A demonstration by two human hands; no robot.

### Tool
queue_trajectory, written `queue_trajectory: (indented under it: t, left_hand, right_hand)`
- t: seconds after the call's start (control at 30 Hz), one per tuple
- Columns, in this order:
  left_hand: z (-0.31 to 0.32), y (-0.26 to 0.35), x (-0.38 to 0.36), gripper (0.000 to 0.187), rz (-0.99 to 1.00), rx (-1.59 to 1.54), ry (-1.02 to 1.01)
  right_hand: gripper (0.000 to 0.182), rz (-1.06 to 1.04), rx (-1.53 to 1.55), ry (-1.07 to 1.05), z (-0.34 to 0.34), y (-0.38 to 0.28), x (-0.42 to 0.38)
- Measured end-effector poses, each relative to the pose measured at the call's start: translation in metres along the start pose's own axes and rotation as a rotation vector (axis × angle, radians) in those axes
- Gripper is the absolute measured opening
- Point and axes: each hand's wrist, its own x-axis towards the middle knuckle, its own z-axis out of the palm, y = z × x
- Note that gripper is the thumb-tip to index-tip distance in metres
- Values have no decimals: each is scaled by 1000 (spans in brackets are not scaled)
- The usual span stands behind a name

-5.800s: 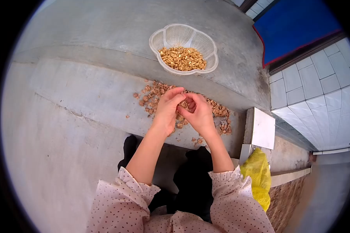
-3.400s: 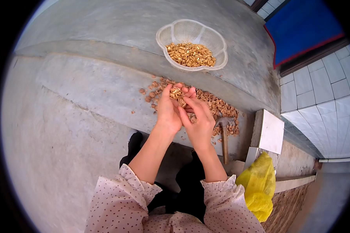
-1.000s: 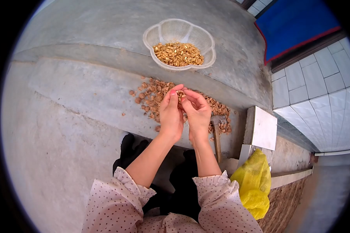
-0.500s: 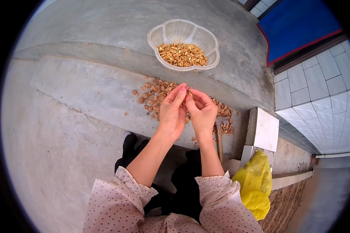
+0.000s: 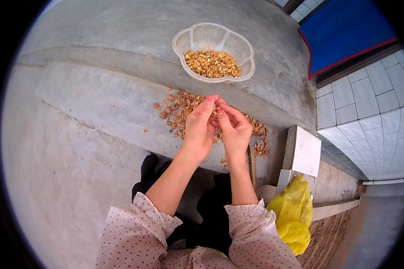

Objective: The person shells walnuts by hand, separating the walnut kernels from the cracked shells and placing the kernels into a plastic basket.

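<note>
My left hand [image 5: 199, 131] and my right hand [image 5: 236, 134] meet over a heap of broken walnut shells [image 5: 178, 112]. Between their fingertips they pinch a walnut [image 5: 215, 110], mostly hidden by the fingers. Both thumbs lie on the near side of it, the other fingers curled behind. Beyond the hands, on the raised concrete ledge, a translucent scalloped plastic basket [image 5: 246, 49] holds many shelled walnut kernels [image 5: 212, 64].
A wooden-handled tool, apparently a hammer [image 5: 252, 166], lies by the shells, partly behind my right wrist. To the right are a white-tiled block [image 5: 307, 151] and a yellow mesh bag [image 5: 293, 206]. A blue curtain [image 5: 348, 33] hangs at the upper right.
The fingertips have shifted slightly around the walnut, with the right thumb a little lower. Both hands stay over the shells, and the basket stays on the ledge.
</note>
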Motion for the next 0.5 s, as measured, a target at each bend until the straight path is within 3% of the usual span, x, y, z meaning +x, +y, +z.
queue_trajectory:
  t: [0.1, 0.23, 0.33, 0.4, 0.5]
  left_hand:
    - [1, -3, -1, 30, 38, 114, -41]
    - [3, -2, -1, 30, 2, 83, -24]
    - [-2, -4, -1, 30, -62, 6, 9]
    - [-10, -5, 1, 30, -52, 30, 38]
    - [-12, -3, 0, 30, -53, 16, 73]
  right_hand:
    - [19, 180, 248, -18, -6, -9, 3]
    - [19, 203, 225, -21, -9, -14, 3]
    - [19, 151, 133, -63, -11, -13, 2]
    - [23, -5, -303, -92, -9, -12, -2]
    - [27, 78, -169, -190, -13, -6, 3]
